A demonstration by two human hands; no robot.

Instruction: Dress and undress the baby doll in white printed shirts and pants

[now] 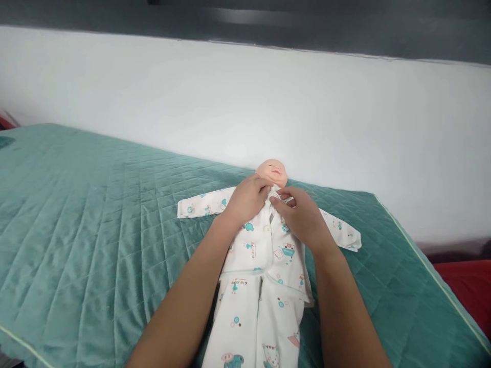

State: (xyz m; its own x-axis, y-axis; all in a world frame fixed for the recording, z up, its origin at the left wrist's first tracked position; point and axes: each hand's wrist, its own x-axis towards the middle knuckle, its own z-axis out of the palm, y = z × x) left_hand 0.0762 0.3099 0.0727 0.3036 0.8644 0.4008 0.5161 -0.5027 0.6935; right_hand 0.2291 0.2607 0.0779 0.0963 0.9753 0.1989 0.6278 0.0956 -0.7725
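A baby doll [273, 171] lies on its back, its bald head toward the wall. It wears a white baby shirt [249, 255] printed with small teal and orange pictures, sleeves spread out to both sides. Matching white pants [238, 322] cover its legs and run out of view at the bottom. At the neckline, my left hand [249, 197] pinches one edge of the shirt's front opening. My right hand [299, 209] grips the other edge by the collar between thumb and fingers. A button shows on the front placket below my hands.
Beneath the doll is a green quilted bed cover [115, 220] with pale edging. A white wall [230, 102] stands right behind the head, with a dark band [345, 25] above. Something red [466, 286] is beyond the bed's right edge.
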